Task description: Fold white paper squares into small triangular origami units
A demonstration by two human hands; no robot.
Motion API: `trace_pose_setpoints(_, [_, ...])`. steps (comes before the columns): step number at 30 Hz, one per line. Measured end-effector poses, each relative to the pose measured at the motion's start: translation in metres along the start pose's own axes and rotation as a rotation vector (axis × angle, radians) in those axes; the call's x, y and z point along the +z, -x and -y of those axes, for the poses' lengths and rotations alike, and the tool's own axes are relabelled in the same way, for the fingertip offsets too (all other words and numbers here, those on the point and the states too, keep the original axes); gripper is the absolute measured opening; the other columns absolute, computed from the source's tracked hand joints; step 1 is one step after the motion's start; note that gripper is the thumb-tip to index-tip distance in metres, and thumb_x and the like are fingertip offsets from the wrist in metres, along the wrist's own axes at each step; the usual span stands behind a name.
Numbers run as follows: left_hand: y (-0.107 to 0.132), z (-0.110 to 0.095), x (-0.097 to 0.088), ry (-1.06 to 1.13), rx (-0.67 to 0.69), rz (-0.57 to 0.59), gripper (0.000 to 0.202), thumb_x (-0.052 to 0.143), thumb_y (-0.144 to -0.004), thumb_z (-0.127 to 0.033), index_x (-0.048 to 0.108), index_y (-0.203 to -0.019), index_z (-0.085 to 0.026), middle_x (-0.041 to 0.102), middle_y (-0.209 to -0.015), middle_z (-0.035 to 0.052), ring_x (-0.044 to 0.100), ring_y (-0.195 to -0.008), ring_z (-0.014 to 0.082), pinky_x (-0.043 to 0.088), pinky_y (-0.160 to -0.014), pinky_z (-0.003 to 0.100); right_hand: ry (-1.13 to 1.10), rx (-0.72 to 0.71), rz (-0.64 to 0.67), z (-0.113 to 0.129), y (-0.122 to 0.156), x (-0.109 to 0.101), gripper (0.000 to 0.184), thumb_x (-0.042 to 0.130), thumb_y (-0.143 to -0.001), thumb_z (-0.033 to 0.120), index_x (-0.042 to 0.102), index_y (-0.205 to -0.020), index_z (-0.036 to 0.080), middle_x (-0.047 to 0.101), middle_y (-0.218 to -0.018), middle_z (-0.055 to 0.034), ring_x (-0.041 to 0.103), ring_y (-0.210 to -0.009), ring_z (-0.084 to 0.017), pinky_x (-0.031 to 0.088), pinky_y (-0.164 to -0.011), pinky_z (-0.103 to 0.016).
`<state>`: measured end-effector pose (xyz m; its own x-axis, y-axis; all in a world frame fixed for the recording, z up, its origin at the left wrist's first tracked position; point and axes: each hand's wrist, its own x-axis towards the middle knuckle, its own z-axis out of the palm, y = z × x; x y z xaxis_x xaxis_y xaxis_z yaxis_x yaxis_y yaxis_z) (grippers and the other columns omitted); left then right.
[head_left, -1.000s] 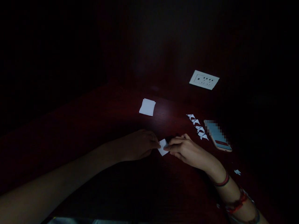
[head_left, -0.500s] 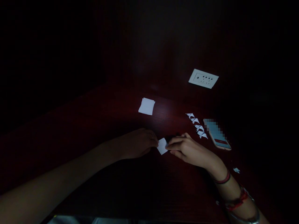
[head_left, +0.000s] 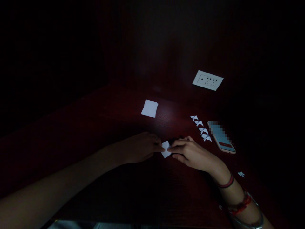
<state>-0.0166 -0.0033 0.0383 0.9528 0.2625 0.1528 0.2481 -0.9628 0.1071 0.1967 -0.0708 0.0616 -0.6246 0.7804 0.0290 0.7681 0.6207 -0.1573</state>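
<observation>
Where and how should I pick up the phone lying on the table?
Probably pinch the phone by both long edges at its near end, coming from the near side: it lies flat, screen up, and folded paper pieces sit left of its far part.

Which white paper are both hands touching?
The small paper between the left hand and right hand, one corner pointing toward the person. The square stack and the row of folded pieces lie apart, untouched.

Nothing can be read, the phone screen [head_left: 221,137] being partly pixelated
</observation>
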Motion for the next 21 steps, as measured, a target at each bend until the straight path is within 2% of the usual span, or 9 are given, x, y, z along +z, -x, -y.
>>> trace_pose_setpoints(4, [0.0001, 0.0008, 0.002, -0.012, -0.006, 0.011, 0.035, 0.048, -0.08, -0.013, 0.05, -0.112, -0.027, 0.051, -0.111, 0.0014, 0.043, -0.103, 0.0183, 0.032, -0.086, 0.033, -0.022, 0.004, 0.028, -0.0007, 0.0004, -0.0015, 0.022, 0.045, -0.081, 0.02, 0.061, -0.096, 0.023, 0.059, -0.091, -0.0016, 0.053, -0.083, -0.015, 0.029, -0.079, -0.035])
trace_pose_setpoints(10, [-0.0001, 0.002, 0.0057, -0.029, 0.008, 0.003, 0.038, 0.047, -0.08, -0.012, 0.047, -0.114, -0.027, 0.05, -0.111, 0.0017, 0.044, -0.101, 0.0183, 0.032, -0.085, 0.032, 0.0, 0.013, 0.034, -0.0019, 0.0028, -0.0033, 0.022, 0.047, -0.08, 0.021, 0.06, -0.098, 0.022, 0.058, -0.094, -0.0023, 0.053, -0.087, -0.016, 0.031, -0.08, -0.036])
trace_pose_setpoints(15, [0.0008, 0.0, 0.0082, -0.069, 0.012, 0.002, 0.039, 0.045, -0.081, -0.012, 0.044, -0.117, -0.028, 0.048, -0.114, 0.0028, 0.043, -0.102, 0.0193, 0.031, -0.085, 0.033, -0.019, 0.017, 0.07, -0.0018, 0.005, -0.005, 0.02, 0.043, -0.082, 0.019, 0.062, -0.088, 0.019, 0.059, -0.089, -0.0013, 0.054, -0.083, -0.014, 0.033, -0.078, -0.033])
trace_pose_setpoints(21, [0.0003, -0.0041, 0.0071, -0.084, 0.004, 0.0, 0.038, 0.046, -0.081, -0.012, 0.045, -0.116, -0.028, 0.049, -0.113, 0.0026, 0.043, -0.102, 0.0187, 0.032, -0.084, 0.032, -0.012, 0.024, 0.033, -0.0019, 0.0039, -0.0036, 0.019, 0.047, -0.08, 0.021, 0.062, -0.092, 0.02, 0.058, -0.089, -0.0026, 0.053, -0.085, -0.016, 0.034, -0.079, -0.034])
